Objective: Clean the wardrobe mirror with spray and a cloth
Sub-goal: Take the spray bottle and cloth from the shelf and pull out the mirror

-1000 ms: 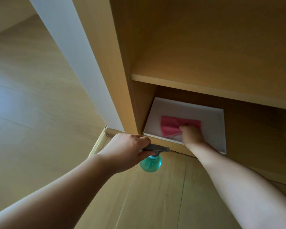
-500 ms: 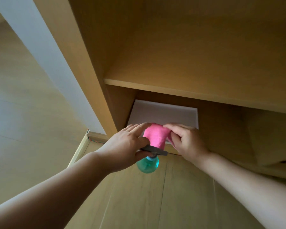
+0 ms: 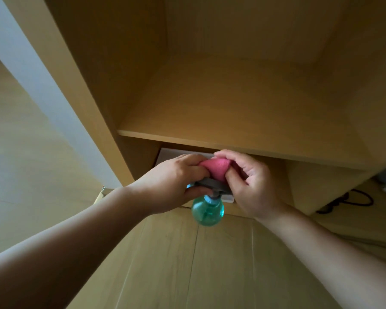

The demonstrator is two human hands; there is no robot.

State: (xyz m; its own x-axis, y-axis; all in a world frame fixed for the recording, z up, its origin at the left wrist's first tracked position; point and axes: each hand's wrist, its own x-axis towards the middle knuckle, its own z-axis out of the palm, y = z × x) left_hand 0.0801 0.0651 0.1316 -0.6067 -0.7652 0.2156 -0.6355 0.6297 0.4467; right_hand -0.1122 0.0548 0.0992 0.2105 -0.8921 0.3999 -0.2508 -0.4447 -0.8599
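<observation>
My left hand (image 3: 173, 180) grips the grey trigger head of a green spray bottle (image 3: 207, 209), which hangs below it over the floor. The fingertips of that hand also touch a bunched pink cloth (image 3: 216, 169). My right hand (image 3: 249, 184) pinches the same cloth from the right, in front of the lower opening of a wooden wardrobe (image 3: 232, 103). No mirror surface can be made out.
A white sheet or box (image 3: 165, 155) lies in the lower compartment, mostly behind my hands. The wardrobe's shelf edge (image 3: 232, 144) runs just above them. A black cable (image 3: 348, 200) lies on the floor at the right. Pale wood flooring (image 3: 198, 264) lies below, and a white wall strip (image 3: 31, 70) rises at the left.
My right hand lifted the pink cloth off the white sheet and brought it out to my left hand. The cloth is now bunched between both hands. The view has tilted upward.
</observation>
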